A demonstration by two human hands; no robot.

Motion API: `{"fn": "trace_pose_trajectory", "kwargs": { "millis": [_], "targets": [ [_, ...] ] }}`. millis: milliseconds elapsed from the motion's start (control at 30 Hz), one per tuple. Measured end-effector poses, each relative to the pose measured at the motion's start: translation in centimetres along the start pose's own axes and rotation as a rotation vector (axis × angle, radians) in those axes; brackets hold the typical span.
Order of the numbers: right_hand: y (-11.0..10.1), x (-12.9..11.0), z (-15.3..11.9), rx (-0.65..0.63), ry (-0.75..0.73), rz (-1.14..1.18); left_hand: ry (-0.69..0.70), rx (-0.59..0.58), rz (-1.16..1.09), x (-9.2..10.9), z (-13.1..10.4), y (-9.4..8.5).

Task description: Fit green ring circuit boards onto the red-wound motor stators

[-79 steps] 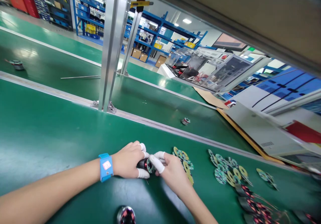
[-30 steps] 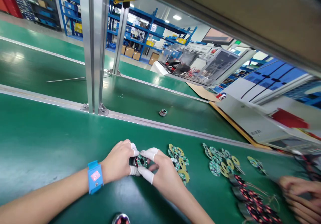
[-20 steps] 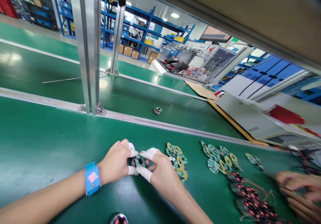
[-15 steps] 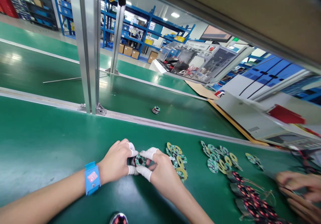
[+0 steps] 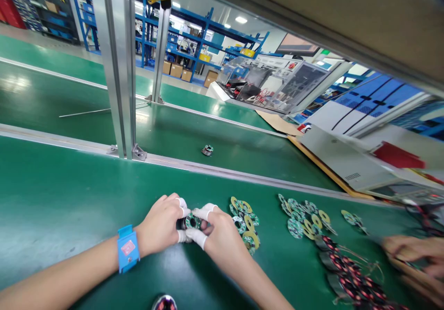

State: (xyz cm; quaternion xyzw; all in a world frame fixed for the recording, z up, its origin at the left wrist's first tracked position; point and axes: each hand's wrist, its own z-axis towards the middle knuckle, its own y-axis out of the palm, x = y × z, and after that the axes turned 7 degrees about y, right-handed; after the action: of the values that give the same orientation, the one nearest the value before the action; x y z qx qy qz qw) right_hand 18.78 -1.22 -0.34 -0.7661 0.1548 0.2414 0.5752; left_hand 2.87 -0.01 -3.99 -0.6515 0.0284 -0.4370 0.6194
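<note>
Between my two hands is a small round motor part with a green ring-shaped circuit board on top. My left hand grips its left side with thumb and finger, and my right hand pinches it from the right. White covers wrap the fingertips of both hands, and a blue band circles my left wrist. Just right of my right hand lies a pile of green and yellow ring boards. Another motor part stands at the bottom edge, partly cut off.
A finished-looking motor part moves along the middle green strip behind a metal rail. More ring boards and rows of wound cores lie right. Another person's hands work there. A metal post stands left.
The motor part on the green strip behind the rail has shifted a little to the left. My fingers have barely moved around the held part. The other person's hands have shifted slightly.
</note>
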Motion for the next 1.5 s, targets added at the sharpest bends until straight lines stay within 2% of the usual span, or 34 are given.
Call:
{"fn": "trace_pose_trajectory", "kwargs": {
  "millis": [333,600,700,867,967,1067,1133,1200,1333,1400,1500],
  "targets": [
    [-0.6,0.2,0.1,-0.037,-0.010,0.029,-0.010,-0.049,0.013,0.1,-0.1,-0.4],
    [-0.6,0.3,0.0,-0.085,-0.027,0.098,-0.005,-0.046,0.003,0.3,-0.1,-0.5],
    [-0.5,0.7,0.1,-0.096,-0.025,0.193,-0.009,-0.021,-0.008,0.3,-0.1,-0.4],
    [-0.8,0.9,-0.2,-0.114,-0.145,0.300,-0.028,-0.003,-0.122,0.6,-0.4,-0.5],
    [-0.8,1.1,-0.4,-0.094,-0.246,0.297,0.004,-0.014,-0.175,0.3,-0.6,0.1],
    [-0.7,1.5,-0.3,-0.068,-0.311,0.279,0.062,0.030,-0.088,-0.8,-0.5,1.7],
    [-0.9,1.7,-0.3,-0.118,-0.329,0.313,0.092,0.086,-0.006,-1.6,-0.5,3.0],
    [-1.1,1.8,-0.4,-0.155,-0.279,0.375,0.113,0.143,0.081,-2.2,-0.6,4.1],
    [-0.8,1.8,-0.5,-0.030,-0.016,0.293,0.175,0.219,0.247,-2.4,-1.0,5.4],
    [-0.4,1.7,-0.4,-0.087,0.071,0.229,0.204,0.259,0.319,-2.3,-1.1,5.8],
    [0.0,1.6,-0.5,-0.150,0.095,0.201,0.237,0.273,0.375,-2.5,-1.1,6.4]
  ]
}}
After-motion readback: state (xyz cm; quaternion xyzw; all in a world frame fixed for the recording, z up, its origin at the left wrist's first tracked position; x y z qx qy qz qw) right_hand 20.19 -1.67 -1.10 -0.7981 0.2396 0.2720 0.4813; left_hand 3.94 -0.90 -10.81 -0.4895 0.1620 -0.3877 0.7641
